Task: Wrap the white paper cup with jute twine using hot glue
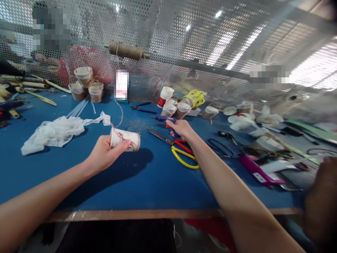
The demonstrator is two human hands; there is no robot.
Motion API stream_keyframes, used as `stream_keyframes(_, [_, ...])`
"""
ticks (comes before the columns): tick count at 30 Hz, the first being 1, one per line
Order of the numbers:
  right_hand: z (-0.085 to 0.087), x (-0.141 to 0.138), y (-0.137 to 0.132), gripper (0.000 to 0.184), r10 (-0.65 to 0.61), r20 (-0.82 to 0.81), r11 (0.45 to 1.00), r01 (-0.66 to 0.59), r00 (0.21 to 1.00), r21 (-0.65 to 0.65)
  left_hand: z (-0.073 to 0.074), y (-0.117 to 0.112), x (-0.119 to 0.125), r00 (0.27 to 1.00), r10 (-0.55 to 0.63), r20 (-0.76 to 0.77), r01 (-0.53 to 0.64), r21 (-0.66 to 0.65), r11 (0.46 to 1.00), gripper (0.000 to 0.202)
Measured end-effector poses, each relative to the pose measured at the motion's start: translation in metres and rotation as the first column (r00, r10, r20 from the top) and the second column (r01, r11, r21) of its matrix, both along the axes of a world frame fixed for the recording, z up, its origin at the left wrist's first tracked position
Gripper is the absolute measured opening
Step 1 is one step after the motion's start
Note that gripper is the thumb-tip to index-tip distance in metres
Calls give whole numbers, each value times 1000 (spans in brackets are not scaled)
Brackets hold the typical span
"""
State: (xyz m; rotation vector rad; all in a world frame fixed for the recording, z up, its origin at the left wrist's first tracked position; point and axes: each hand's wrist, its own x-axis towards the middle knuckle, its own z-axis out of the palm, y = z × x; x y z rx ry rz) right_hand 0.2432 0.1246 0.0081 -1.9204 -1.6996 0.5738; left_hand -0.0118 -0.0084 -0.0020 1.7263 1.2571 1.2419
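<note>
My left hand (109, 153) is wrapped round a white paper cup (123, 139) with a printed pattern, tipped on its side above the table. Twine (121, 114) runs from the cup's left end up toward a twine spool (125, 50). Further right, my right hand (177, 128) is closed round a blue hot glue gun (164, 118) with a red trigger; its nozzle points left. Just below that hand lie scissors (181, 149) with red and yellow handles, their blades toward the upper left. Crumpled white gauze (56, 131) rests left of the cup.
Blue-handled pliers (143, 108) lie behind the cup. Small cup baskets (84, 84) stand at the back left, others (181, 108) at the back centre. A purple tool (259, 170) and clutter cover the right side, near another person's arm (319, 200). Perforated metal mesh (168, 42) rises behind.
</note>
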Motion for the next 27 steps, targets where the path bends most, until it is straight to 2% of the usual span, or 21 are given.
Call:
stream_keyframes(3, [-8,-2,8,31,-28,116,998,22,993,54,-1,0,1,1000,-12,8,12,7,1000,24])
stream_keyframes(5, [-5,-9,3,21,-21,165,993,1,986,119,1,-2,2,1000,-21,7,20,27,999,23])
stream_keyframes(7, [6,-22,-12,13,44,188,979,-80,981,190,3,-3,4,999,-33,-10,34,39,999,23])
stream_keyframes(9, [24,-41,-36,19,211,190,943,-251,959,217,5,-4,5,998,-50,-37,52,49,997,24])
stream_keyframes(11, [42,-62,-62,26,437,155,868,-461,886,186,4,-5,5,993,-79,-92,86,79,993,25])
stream_keyframes(12, [50,-73,-74,28,611,90,768,-617,786,172,3,-5,5,986,-99,-132,112,98,989,26])
stream_keyframes(13, [56,-82,-85,28,711,41,685,-704,702,187,2,-5,4,976,-124,-178,146,117,982,26])
stream_keyframes(15, [62,-97,-98,28,795,37,590,-785,606,189,0,-5,4,944,-180,-275,228,157,961,28])
stream_keyframes(16, [61,-102,-101,29,808,39,575,-800,589,171,-1,-5,4,928,-193,-319,260,183,948,29])
stream_keyframes(18, [55,-109,-102,28,804,0,587,-793,595,162,-2,-5,4,902,-194,-385,302,244,921,32])
stream_keyframes(20, [47,-112,-101,22,762,-127,646,-734,635,207,-2,-7,4,889,-186,-418,323,286,902,32])
stream_keyframes(22, [42,-111,-99,17,697,-304,717,-650,650,253,1,-8,4,892,-215,-398,336,264,904,28])
stream_keyframes(24, [42,-106,-99,16,629,-465,770,-581,622,263,6,-10,4,920,-251,-301,311,175,934,25])
stream_keyframes(27, [49,-94,-100,14,538,-639,828,-486,549,280,11,-10,4,965,-259,-35,258,-26,966,23])
